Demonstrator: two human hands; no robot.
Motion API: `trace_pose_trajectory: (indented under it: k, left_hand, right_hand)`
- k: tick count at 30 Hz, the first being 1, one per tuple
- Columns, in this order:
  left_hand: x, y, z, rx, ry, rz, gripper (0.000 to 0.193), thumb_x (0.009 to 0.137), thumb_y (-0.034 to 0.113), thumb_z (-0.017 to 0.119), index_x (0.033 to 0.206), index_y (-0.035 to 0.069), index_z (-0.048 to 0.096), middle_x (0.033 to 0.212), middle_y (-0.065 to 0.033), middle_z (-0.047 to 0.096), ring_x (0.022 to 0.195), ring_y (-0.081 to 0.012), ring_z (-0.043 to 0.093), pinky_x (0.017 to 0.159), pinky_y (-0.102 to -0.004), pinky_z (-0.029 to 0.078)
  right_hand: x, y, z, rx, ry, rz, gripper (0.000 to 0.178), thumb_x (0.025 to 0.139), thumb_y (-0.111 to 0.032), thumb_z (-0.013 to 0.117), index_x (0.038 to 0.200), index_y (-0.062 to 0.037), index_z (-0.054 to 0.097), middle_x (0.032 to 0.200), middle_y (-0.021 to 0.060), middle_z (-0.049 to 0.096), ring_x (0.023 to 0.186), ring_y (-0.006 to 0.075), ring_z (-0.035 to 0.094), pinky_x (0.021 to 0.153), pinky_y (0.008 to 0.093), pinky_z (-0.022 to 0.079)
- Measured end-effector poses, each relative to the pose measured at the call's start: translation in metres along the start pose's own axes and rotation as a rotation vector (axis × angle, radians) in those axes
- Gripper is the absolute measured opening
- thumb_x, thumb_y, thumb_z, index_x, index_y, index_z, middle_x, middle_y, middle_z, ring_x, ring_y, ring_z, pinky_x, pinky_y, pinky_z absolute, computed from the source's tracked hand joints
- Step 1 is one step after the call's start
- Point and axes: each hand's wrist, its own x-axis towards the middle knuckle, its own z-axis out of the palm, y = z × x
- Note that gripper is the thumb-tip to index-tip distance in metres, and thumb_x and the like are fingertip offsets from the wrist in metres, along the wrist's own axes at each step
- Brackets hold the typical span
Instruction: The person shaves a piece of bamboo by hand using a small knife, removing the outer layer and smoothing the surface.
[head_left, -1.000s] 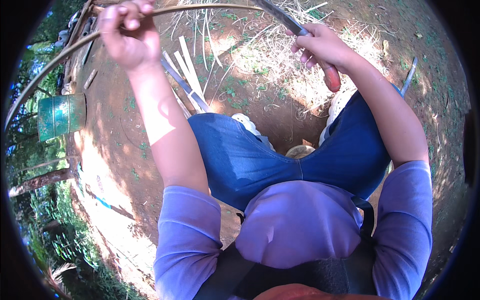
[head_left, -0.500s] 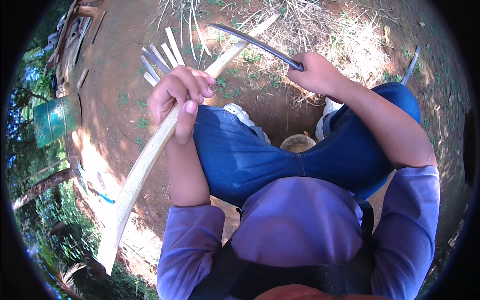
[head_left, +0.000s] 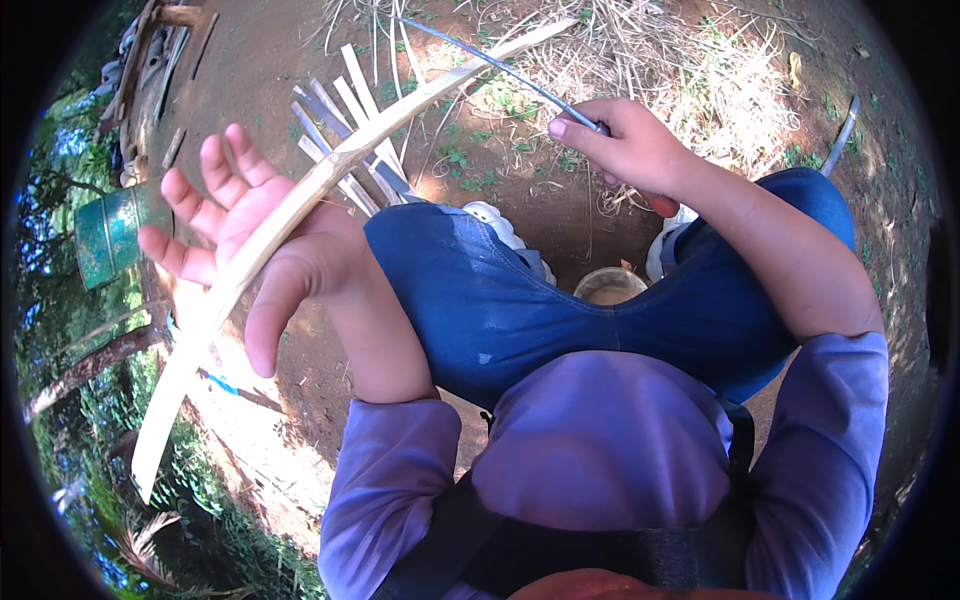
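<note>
Supporting pale strip (head_left: 325, 176), gripping knife (head_left: 541, 90)

Green drum (head_left: 95, 240) at left, near foliage (head_left: 105, 430); blue scrap (head_left: 218, 382) on sunlit ground (head_left: 268, 460).

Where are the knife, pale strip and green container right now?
Knife (head_left: 535, 87): head view, on the blade, between the handle and the pale strip.
Pale strip (head_left: 320, 182): head view, near mid-length.
Green container (head_left: 106, 238): head view, on its side wall.
</note>
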Motion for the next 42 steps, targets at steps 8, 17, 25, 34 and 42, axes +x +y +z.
trace_pose_trajectory:
  k: [8, 17, 25, 34, 42]
  left_hand:
    - [0.048, 0.034, -0.023, -0.327, -0.13, -0.004, 0.101, 0.062, 0.097, 0.06, 0.12, 0.014, 0.059, 0.116, -0.0098, 0.063, 0.096, -0.0288, 0.062, 0.087, -0.0498, 0.053]
    - [0.032, 0.056, -0.024, -0.614, -0.905, -0.259, 0.029, 0.103, 0.036, 0.061, 0.087, 0.014, 0.051, 0.067, 0.0033, 0.059, 0.053, -0.0076, 0.054, 0.052, -0.0229, 0.048]
    - [-0.005, 0.084, -0.015, -0.458, -0.79, -0.263, 0.021, 0.1, 0.013, 0.047, 0.079, 0.014, 0.05, 0.059, 0.0026, 0.05, 0.049, -0.0075, 0.044, 0.05, -0.0251, 0.041]
    - [0.004, 0.077, -0.024, -0.487, -0.652, -0.281, 0.023, 0.102, 0.008, 0.043, 0.079, 0.013, 0.039, 0.059, -0.0001, 0.047, 0.046, -0.01, 0.042, 0.047, -0.0274, 0.041]
    - [0.008, 0.074, -0.023, -0.495, -0.624, -0.308, 0.023, 0.1, 0.006, 0.041, 0.078, 0.013, 0.038, 0.059, 0.0001, 0.047, 0.046, -0.0096, 0.042, 0.047, -0.0271, 0.041]
  right_hand:
    - [0.0, -0.013, 0.003, -0.152, -0.044, -0.079, 0.049, 0.095, -0.042, 0.068, 0.122, -0.002, 0.071, 0.066, 0.0057, 0.061, 0.059, 0.0175, 0.062, 0.061, 0.0364, 0.051]
    - [-0.059, -0.029, 0.02, -0.042, -0.09, -0.342, 0.023, 0.085, -0.008, 0.06, 0.106, -0.0032, 0.069, 0.069, 0.0092, 0.064, 0.058, 0.0187, 0.059, 0.06, 0.0363, 0.047]
    - [-0.052, 0.002, 0.03, -0.164, 0.012, -0.366, 0.007, 0.089, -0.009, 0.064, 0.09, -0.0023, 0.065, 0.069, 0.0138, 0.064, 0.058, 0.0249, 0.061, 0.06, 0.0392, 0.049]
    - [-0.065, -0.033, 0.03, -0.105, -0.089, -0.367, 0.015, 0.09, -0.015, 0.062, 0.091, -0.0026, 0.069, 0.068, 0.0194, 0.065, 0.065, 0.0379, 0.066, 0.067, 0.0498, 0.053]
    - [-0.042, -0.023, 0.018, -0.207, -0.085, -0.229, 0.015, 0.091, -0.013, 0.063, 0.088, -0.0005, 0.07, 0.069, 0.0162, 0.066, 0.061, 0.0275, 0.065, 0.063, 0.0417, 0.051]
